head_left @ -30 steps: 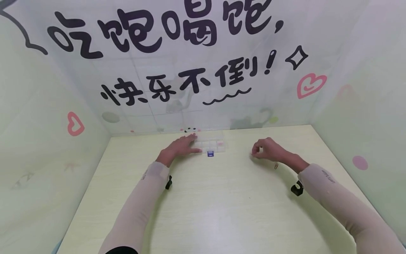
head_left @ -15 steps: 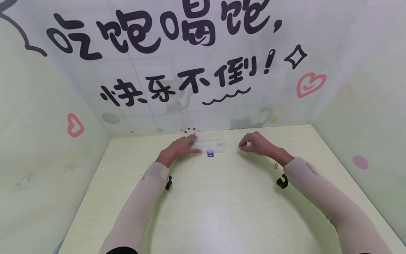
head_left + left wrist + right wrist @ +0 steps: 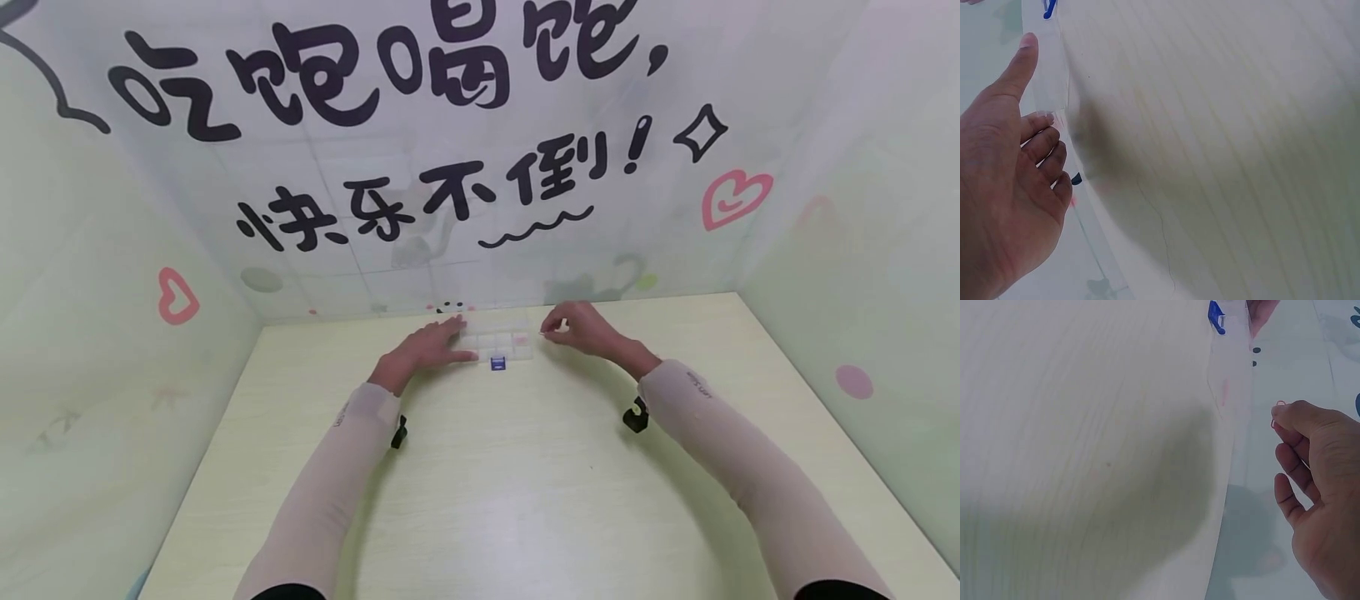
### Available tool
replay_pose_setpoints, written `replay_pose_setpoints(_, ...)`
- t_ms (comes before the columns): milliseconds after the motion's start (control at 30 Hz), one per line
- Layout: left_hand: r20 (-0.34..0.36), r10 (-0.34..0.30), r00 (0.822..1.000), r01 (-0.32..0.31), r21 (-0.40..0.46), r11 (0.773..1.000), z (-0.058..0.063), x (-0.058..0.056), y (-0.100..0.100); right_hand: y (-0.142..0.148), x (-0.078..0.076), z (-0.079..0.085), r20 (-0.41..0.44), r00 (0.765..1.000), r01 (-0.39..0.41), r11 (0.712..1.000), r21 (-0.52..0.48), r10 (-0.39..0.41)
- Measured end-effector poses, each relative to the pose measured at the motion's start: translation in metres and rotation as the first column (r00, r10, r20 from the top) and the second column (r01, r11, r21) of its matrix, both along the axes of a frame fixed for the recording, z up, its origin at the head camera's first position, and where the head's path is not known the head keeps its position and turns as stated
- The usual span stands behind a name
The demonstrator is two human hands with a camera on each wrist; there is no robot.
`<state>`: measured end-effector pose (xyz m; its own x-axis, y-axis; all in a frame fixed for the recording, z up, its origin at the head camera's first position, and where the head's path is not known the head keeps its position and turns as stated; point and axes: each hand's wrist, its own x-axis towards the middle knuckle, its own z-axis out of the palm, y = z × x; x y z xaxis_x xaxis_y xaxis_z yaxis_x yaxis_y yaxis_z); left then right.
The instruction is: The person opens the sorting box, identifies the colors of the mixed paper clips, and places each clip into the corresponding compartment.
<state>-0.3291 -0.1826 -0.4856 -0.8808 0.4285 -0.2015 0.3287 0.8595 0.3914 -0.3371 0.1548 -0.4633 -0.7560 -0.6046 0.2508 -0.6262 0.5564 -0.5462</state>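
Note:
A clear plastic compartment box [image 3: 486,342] sits at the back of the table, with a blue latch [image 3: 498,363] on its front side. Something pink [image 3: 521,340] shows in its right-hand compartment. Spread at the box's left end, my left hand [image 3: 431,346] has its thumb at the front edge and its fingers toward the back; they touch the end wall. Just right of the box, my right hand [image 3: 585,327] pinches a red paper clip [image 3: 1281,402] between thumb and index finger, with the other fingers loosely bent.
The pale wooden table [image 3: 480,467] ends at a printed white backdrop [image 3: 480,275] right behind the box. Fabric walls [image 3: 847,275] close in both sides. Black camera mounts [image 3: 636,414] hang under the wrists.
My right hand has moved left and toward the back with its paper clip, up beside the box. A second paper clip on the table is now hidden by the right arm. The left hand stays put.

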Motion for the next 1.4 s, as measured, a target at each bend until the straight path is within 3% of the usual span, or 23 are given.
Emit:
replay_pose_setpoints(467,-0.001,0.005,1.0,-0.005,0.013,1.0,-0.003,0.004,0.0,-0.03,-0.013,-0.019,0.03,0.996,0.088,0.996,-0.029,-0.087)
replay_pose_setpoints(800,0.001,0.0,1.0,0.0,0.016,1.0,-0.005,0.003,0.002,-0.039,-0.018,-0.028,0.027,0.995,0.097,0.995,-0.025,-0.096)
replay_pose_setpoints(1067,0.002,-0.002,1.0,0.002,0.007,1.0,-0.003,0.004,0.002,-0.025,-0.013,-0.02,0.046,0.994,0.098,0.995,-0.016,-0.098)
replay_pose_setpoints(1400,-0.001,-0.004,1.0,0.004,0.01,1.0,0.0,0.001,0.0,0.013,-0.003,-0.007,0.033,0.999,0.007,1.0,-0.014,-0.006)
